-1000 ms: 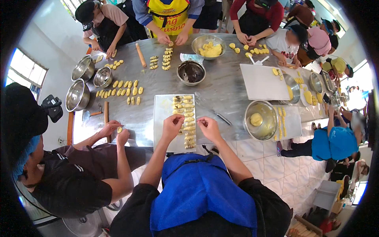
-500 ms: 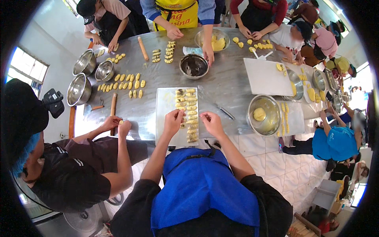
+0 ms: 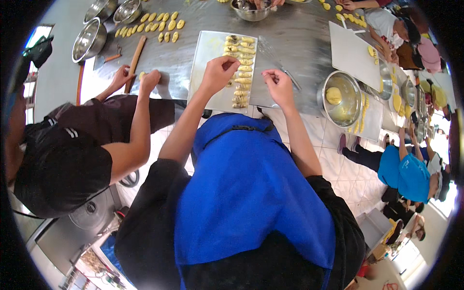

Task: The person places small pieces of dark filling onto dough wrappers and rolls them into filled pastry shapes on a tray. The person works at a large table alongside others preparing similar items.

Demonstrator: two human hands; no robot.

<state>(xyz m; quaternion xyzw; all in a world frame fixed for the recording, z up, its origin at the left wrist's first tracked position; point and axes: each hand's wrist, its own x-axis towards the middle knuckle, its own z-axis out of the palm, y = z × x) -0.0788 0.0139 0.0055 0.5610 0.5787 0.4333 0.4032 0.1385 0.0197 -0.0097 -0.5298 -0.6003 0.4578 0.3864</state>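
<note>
A white tray lies in front of me at the table's near edge. Two rows of small yellow rolled dough pieces with dark streaks run along its right side. Over the left row is my left hand, thumb and fingers pinched together; it hides part of that row. My right hand hovers just beyond the tray's right edge, also in a pinch. Anything between the fingertips of either hand is too small to make out. Beside my right hand lies a wire whisk on the metal table.
On my right stand a steel bowl with a dough ball and a white board. At left, a co-worker's hands handle dough beside a rolling pin. Dough pieces and steel bowls lie beyond.
My view has tipped downward, so the table and tray sit higher in the picture. Both hands keep nearly the same place over and beside the tray, still pinched.
</note>
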